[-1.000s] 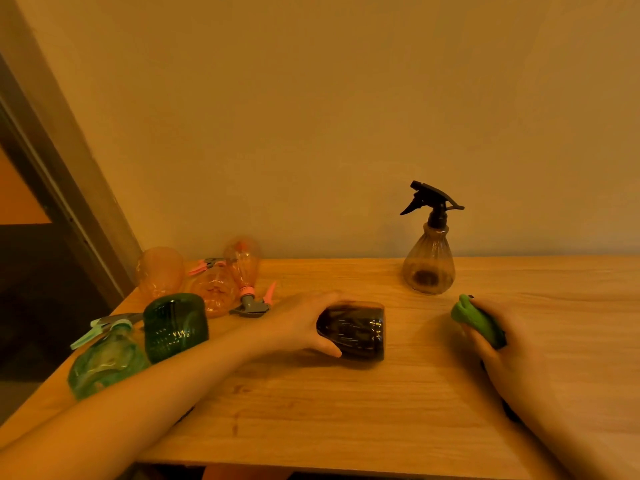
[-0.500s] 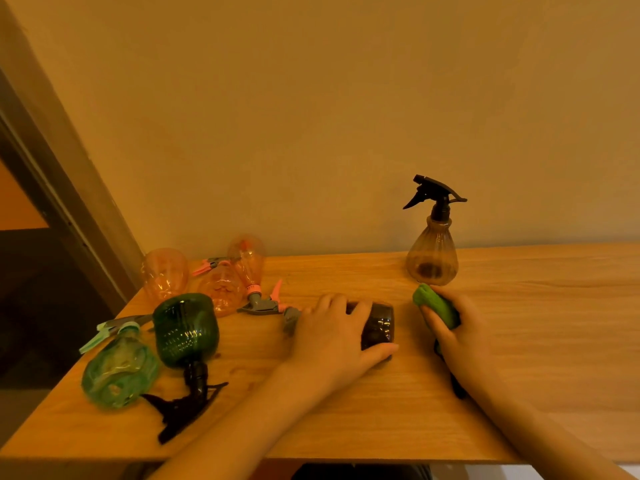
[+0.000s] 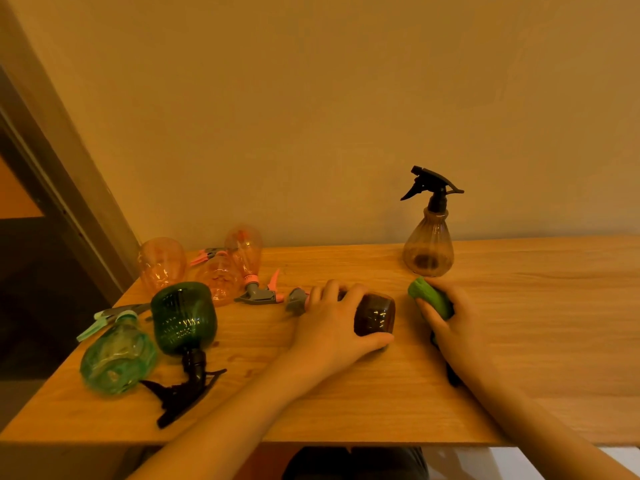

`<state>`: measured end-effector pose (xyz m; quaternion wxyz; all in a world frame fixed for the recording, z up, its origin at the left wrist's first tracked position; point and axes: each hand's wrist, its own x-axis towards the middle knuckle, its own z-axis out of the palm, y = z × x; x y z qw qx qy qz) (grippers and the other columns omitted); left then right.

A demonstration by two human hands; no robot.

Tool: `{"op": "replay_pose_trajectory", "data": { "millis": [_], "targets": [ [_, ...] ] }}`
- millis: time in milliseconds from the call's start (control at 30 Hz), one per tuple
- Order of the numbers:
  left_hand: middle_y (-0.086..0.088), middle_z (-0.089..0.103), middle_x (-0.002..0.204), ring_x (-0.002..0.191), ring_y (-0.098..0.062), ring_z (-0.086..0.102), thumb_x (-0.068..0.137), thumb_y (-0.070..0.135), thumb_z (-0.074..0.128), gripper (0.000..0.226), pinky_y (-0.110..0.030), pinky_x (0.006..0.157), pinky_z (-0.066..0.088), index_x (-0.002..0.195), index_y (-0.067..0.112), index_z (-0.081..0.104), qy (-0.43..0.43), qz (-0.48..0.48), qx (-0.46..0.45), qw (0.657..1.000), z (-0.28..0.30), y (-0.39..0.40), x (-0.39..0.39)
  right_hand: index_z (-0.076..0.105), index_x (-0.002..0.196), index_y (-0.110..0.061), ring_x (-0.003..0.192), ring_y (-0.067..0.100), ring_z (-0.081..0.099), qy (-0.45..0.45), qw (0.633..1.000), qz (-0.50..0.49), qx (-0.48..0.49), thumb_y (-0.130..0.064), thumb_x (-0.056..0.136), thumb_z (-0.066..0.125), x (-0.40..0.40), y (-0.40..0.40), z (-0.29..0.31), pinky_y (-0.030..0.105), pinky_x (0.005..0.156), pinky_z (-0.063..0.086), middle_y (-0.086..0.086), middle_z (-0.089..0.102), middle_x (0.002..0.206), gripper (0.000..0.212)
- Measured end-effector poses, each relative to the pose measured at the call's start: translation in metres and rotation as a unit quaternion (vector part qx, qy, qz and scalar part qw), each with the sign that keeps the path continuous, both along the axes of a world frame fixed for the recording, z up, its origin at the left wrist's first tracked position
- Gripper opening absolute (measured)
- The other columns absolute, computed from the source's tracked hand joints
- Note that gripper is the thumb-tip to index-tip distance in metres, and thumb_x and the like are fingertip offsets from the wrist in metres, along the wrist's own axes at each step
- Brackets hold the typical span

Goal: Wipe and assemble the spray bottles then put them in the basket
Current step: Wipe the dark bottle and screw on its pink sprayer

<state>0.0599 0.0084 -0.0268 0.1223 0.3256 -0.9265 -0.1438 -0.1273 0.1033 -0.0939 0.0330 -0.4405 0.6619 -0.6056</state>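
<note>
Apparently to steady it for wiping, the left hand grips the dark bottle lying mid-table, while the right hand clutches the green cloth just beside it.

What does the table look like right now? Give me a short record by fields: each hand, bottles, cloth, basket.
left hand: left hand grips the dark bottle, which lies on its side on the table
right hand: right hand holds the green cloth, beside the dark bottle
upright: brown spray bottle, black trigger fitted, near the wall
lying, left: dark green bottle with black trigger; light green bottle; orange bottles
basket: not in view
</note>
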Motion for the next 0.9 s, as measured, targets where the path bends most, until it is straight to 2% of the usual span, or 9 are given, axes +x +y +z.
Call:
{"op": "replay_pose_trajectory", "data": {
  "millis": [100,333,400,467,567,667,733,800,900],
  "targets": [
    [0.008,0.031,0.135,0.128,-0.017,0.026,0.074,0.057,0.065,0.068,-0.036,0.101,0.037,0.132,0.039,0.035,0.021,-0.012,0.017,1.0,-0.004,-0.001,0.001,0.056,0.107,-0.043,0.084,0.007,0.06,-0.008,1.0,0.004,0.0,-0.01,0.086,0.067,-0.001,-0.001,-0.002,0.028,0.07,0.047,-0.013,0.062,0.098,0.041],
    [0.012,0.031,0.147,0.136,-0.007,0.02,0.075,0.019,0.068,0.063,-0.034,0.112,0.023,0.129,0.037,0.042,0.029,-0.13,0.159,0.978,0.007,-0.019,0.021,0.057,0.108,-0.043,0.081,0.008,0.061,-0.014,1.0,0.005,0.008,-0.011,0.086,0.066,-0.004,-0.001,-0.005,0.03,0.067,0.048,-0.016,0.062,0.097,0.04],
    [0.014,0.027,0.149,0.136,-0.007,0.023,0.077,0.008,0.062,0.061,-0.034,0.112,0.026,0.128,0.038,0.045,0.021,-0.139,0.184,0.973,0.011,-0.026,0.027,0.058,0.108,-0.042,0.082,0.01,0.061,-0.016,1.0,0.003,0.012,-0.011,0.086,0.066,-0.004,-0.002,-0.005,0.031,0.068,0.048,-0.015,0.062,0.098,0.038],
    [0.014,0.035,0.141,0.129,-0.004,0.031,0.081,0.001,0.053,0.054,-0.029,0.106,0.033,0.125,0.032,0.051,0.039,-0.117,0.187,0.975,0.015,-0.028,0.027,0.059,0.11,-0.036,0.089,0.006,0.06,-0.007,1.0,0.003,0.015,-0.011,0.085,0.067,-0.003,-0.001,-0.004,0.03,0.074,0.049,-0.013,0.062,0.101,0.035],
    [0.008,0.05,0.125,0.112,-0.01,0.048,0.091,0.027,0.052,0.024,-0.029,0.089,0.045,0.115,0.028,0.054,0.064,-0.043,0.118,0.99,0.021,-0.015,0.018,0.06,0.112,-0.03,0.096,0.002,0.058,0.0,1.0,0.005,0.03,-0.011,0.085,0.068,-0.004,-0.002,-0.004,0.023,0.08,0.046,-0.013,0.062,0.104,0.034],
    [0.008,0.045,0.121,0.108,-0.012,0.045,0.082,0.065,0.051,0.053,-0.03,0.085,0.046,0.12,0.029,0.042,-0.021,-0.011,-0.037,0.999,0.014,0.001,0.008,0.059,0.112,-0.03,0.097,0.001,0.057,0.001,1.0,-0.001,0.03,-0.009,0.084,0.068,-0.003,-0.001,-0.003,0.018,0.079,0.043,-0.014,0.061,0.104,0.036],
    [0.006,0.041,0.13,0.116,-0.016,0.042,0.078,0.063,0.058,0.066,-0.033,0.089,0.046,0.128,0.028,0.033,-0.038,-0.001,-0.084,0.996,0.006,0.007,0.005,0.059,0.111,-0.029,0.095,-0.001,0.057,-0.004,1.0,-0.001,0.031,-0.009,0.084,0.067,-0.001,0.0,-0.001,0.017,0.077,0.043,-0.016,0.061,0.103,0.035],
    [0.005,0.041,0.132,0.117,-0.016,0.042,0.079,0.057,0.061,0.066,-0.031,0.086,0.045,0.129,0.027,0.03,-0.025,0.008,-0.097,0.995,0.0,0.003,0.006,0.059,0.111,-0.03,0.093,-0.002,0.057,-0.009,0.999,-0.002,0.03,-0.009,0.085,0.067,-0.001,0.001,0.0,0.016,0.076,0.044,-0.017,0.06,0.102,0.034],
    [0.005,0.049,0.12,0.105,-0.014,0.049,0.075,0.056,0.066,0.056,-0.027,0.072,0.04,0.112,0.029,0.035,0.006,0.037,-0.031,0.999,0.0,-0.012,0.014,0.06,0.11,-0.028,0.095,0.002,0.058,-0.007,0.999,-0.016,0.034,-0.005,0.082,0.069,-0.003,-0.001,-0.002,0.023,0.079,0.047,-0.013,0.062,0.103,0.037]
  ]
}}
